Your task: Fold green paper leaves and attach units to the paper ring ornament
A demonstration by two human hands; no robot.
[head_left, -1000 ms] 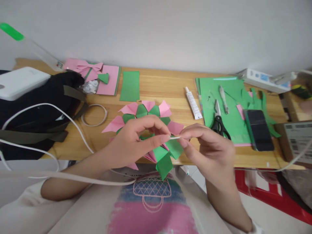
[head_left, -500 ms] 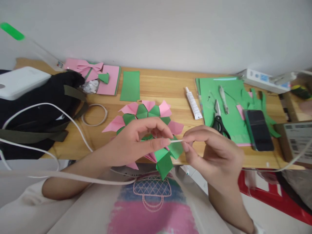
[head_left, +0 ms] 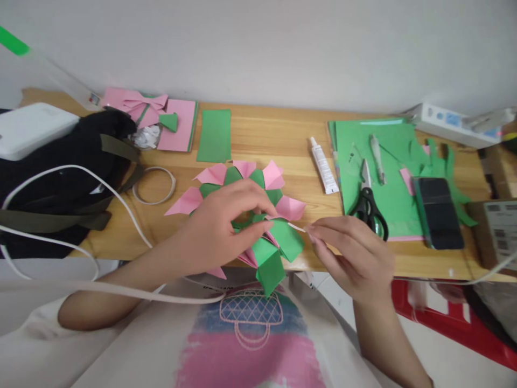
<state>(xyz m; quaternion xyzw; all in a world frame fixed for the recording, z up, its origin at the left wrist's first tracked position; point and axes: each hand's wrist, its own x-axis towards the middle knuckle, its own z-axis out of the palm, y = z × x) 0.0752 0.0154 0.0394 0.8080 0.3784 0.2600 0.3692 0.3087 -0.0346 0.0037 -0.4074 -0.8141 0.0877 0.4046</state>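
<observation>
A ring of folded green and pink paper pieces lies at the table's front edge, partly covered by my left hand. Between my hands a thin white strip bends slightly over the ring's right side. My right hand pinches the strip's right end between thumb and fingertips. At its other side, the strip runs toward my left thumb and forefinger, which are nearly closed around a pale sliver. A dark green flap of the ring hangs toward my shirt.
A glue tube, black-handled scissors, a cutter and a phone lie right, some on green sheets. Left are a tape ring, a green sheet, pink paper, a black bag and white cable.
My right hand has shifted slightly right and down from my left fingertips. More of the white strip shows between them, now bent. The whole view has moved slightly.
</observation>
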